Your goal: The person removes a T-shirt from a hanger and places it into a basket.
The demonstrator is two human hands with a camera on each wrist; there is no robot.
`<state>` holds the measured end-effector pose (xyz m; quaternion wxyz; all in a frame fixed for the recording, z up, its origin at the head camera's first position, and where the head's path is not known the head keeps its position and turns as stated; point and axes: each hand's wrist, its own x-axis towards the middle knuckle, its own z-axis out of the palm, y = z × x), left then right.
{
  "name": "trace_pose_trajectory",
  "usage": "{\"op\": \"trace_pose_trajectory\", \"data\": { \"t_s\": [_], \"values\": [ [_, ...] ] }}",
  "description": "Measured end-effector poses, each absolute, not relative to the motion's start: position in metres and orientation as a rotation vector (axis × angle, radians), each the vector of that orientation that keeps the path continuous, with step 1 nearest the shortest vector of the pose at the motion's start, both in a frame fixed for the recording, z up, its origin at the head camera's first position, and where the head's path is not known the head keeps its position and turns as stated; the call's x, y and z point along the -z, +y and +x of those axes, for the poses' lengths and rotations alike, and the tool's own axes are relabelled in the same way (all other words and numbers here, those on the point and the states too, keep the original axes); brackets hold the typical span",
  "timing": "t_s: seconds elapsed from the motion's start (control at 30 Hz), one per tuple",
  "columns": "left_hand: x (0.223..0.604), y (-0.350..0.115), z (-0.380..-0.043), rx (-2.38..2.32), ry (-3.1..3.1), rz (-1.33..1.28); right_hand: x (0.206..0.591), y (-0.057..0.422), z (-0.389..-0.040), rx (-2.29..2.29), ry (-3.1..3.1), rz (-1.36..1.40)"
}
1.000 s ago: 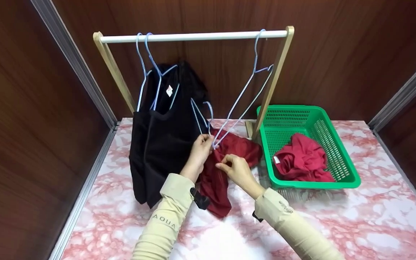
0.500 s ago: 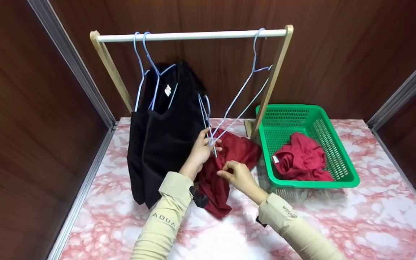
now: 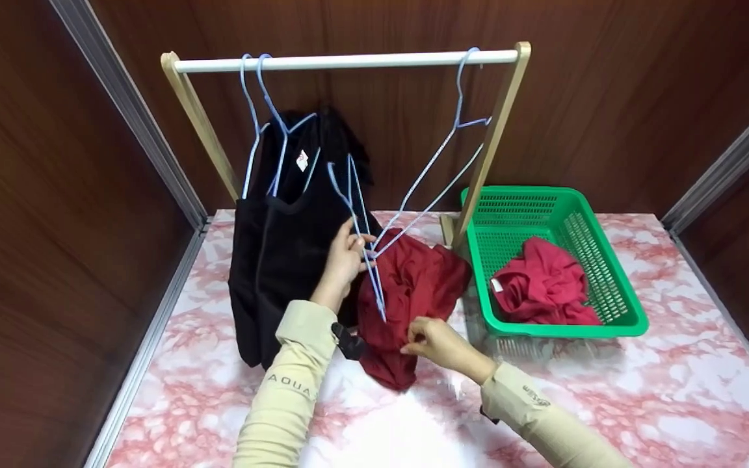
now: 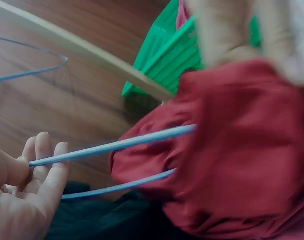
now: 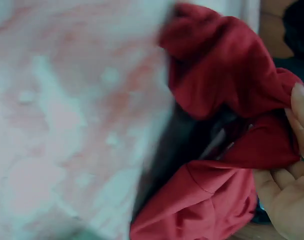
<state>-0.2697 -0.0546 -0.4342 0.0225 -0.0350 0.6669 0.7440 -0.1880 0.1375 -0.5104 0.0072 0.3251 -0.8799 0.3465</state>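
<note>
My left hand [image 3: 346, 253] grips a blue wire hanger [image 4: 112, 146] by one of its sides, hook upward. In the left wrist view the hanger's far end disappears into a crumpled red garment [image 4: 247, 155]. My right hand [image 3: 438, 341] pinches the edge of that red garment, thumb against fingers. From the right wrist, a dark opening shows in the cloth [image 5: 272, 145] beside the pinching fingers. The red garment lies bunched low, right of the black garments. Part of the held hanger overlaps the lower corner of another hanger [image 3: 436, 159] on the rack.
A rack with a white rail [image 3: 361, 62] and wooden legs stands at the back. Black garments [image 3: 309, 260] hang at its left on two blue hangers. Right of it, a green basket [image 3: 615, 260] contains another red garment [image 3: 543, 286]. Wood-look walls enclose the marbled tabletop [image 3: 608, 403].
My left hand has shifted slightly left and up while the hanger has swung, its hook now leftward and its lower end farther down over the red garment. My right hand has moved down and right.
</note>
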Motion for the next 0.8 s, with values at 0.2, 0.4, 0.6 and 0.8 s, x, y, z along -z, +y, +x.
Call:
{"op": "trace_pose_trajectory", "data": {
  "t_s": [0.2,0.4,0.6,0.8],
  "values": [
    [0.421,-0.063,-0.27,-2.27,2.159,-0.175,0.518,0.138,-0.193,-1.024,-2.779,0.713],
    [0.409,-0.066,-0.266,-2.255,2.232,-0.152,0.52,0.123,-0.21,-0.94,-2.804,0.482],
    [0.403,-0.067,-0.261,-2.234,2.243,-0.155,0.532,0.11,-0.224,-0.59,-2.956,0.49],
    [0.397,-0.069,-0.258,-2.192,2.311,-0.16,0.542,0.112,-0.23,-0.666,-3.18,0.402]
  ]
}}
